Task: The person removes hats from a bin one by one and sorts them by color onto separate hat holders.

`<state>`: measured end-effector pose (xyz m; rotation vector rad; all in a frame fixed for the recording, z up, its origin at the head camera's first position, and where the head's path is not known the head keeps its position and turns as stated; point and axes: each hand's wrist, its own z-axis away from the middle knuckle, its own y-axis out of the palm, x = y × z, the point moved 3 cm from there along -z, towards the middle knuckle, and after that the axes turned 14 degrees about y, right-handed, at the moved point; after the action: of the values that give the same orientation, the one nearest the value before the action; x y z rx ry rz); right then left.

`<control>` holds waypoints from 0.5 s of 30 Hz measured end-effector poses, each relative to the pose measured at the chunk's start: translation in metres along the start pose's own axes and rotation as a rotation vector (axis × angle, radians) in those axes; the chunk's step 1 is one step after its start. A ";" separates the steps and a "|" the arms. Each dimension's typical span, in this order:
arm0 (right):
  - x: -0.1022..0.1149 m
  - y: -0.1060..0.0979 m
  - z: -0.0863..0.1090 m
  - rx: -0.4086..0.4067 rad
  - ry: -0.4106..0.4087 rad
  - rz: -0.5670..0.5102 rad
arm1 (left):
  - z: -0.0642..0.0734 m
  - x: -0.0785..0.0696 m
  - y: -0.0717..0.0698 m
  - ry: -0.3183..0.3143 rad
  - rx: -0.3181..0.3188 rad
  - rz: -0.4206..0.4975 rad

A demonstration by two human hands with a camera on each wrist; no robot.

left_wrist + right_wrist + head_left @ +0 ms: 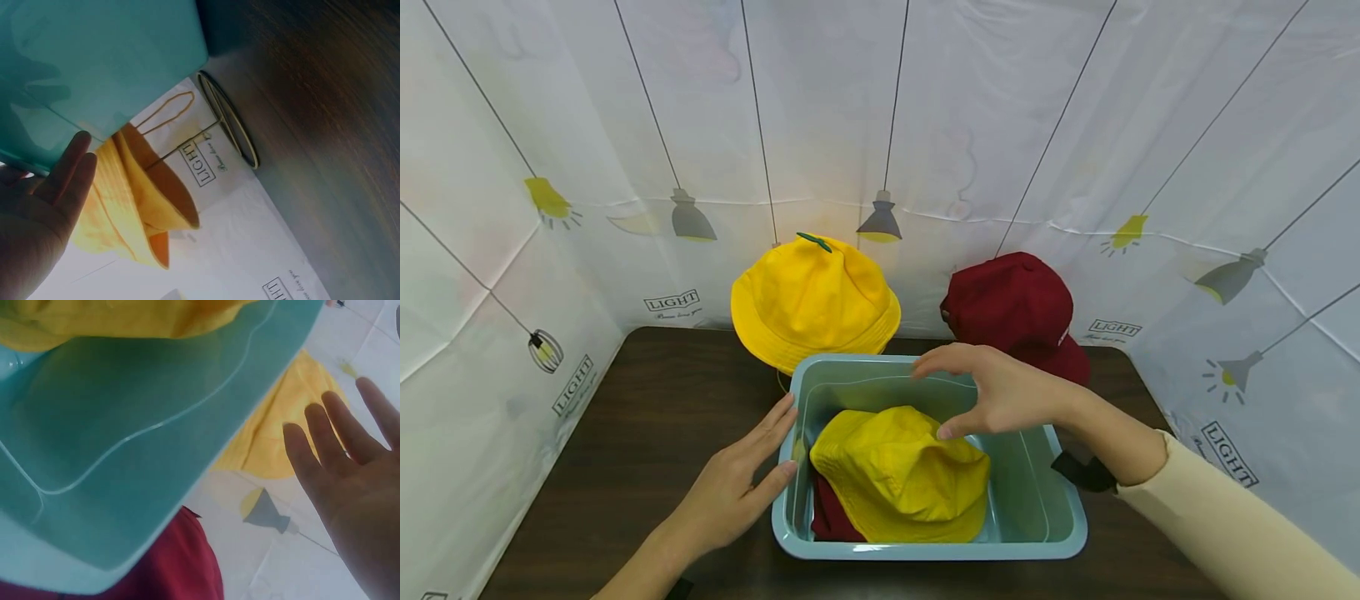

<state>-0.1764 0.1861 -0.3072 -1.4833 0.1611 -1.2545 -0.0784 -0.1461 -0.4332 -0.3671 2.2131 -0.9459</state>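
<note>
A pale blue-green plastic bin [970,551] holds a yellow bucket hat [902,475]. Dark red fabric [833,512] shows beneath the hat at its left. My left hand [733,483] lies along the bin's left side, fingers extended, fingertips right at the wall. Over the bin's right part hovers my right hand [1003,390], thumb and fingers spread apart with nothing between them. In the right wrist view its fingers [340,434] are relaxed, beyond the bin's rim. The thumb overlaps the hat's right side in the head view.
Behind the bin, another yellow bucket hat [816,300] with a green sprout on top sits on a wire stand [228,122]. A dark red cap [1011,304] is at the back right. Around the dark wooden table [647,417] hangs a white lamp-printed curtain [820,108].
</note>
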 end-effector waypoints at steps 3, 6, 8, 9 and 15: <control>-0.002 0.006 -0.005 0.060 0.023 -0.010 | 0.000 0.000 0.000 -0.002 0.000 0.001; -0.005 0.011 -0.009 0.103 0.037 -0.012 | -0.001 0.000 0.000 -0.003 0.004 -0.001; -0.006 0.013 -0.010 0.124 0.042 -0.013 | -0.001 0.001 0.000 -0.002 0.006 -0.002; -0.007 0.014 -0.011 0.133 0.044 -0.013 | -0.001 0.001 0.000 -0.003 0.008 -0.002; -0.010 0.019 -0.016 0.187 0.051 -0.019 | -0.001 0.000 0.000 -0.004 0.009 -0.003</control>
<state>-0.1829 0.1764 -0.3314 -1.2954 0.0615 -1.2873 -0.0792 -0.1457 -0.4334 -0.3678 2.2048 -0.9561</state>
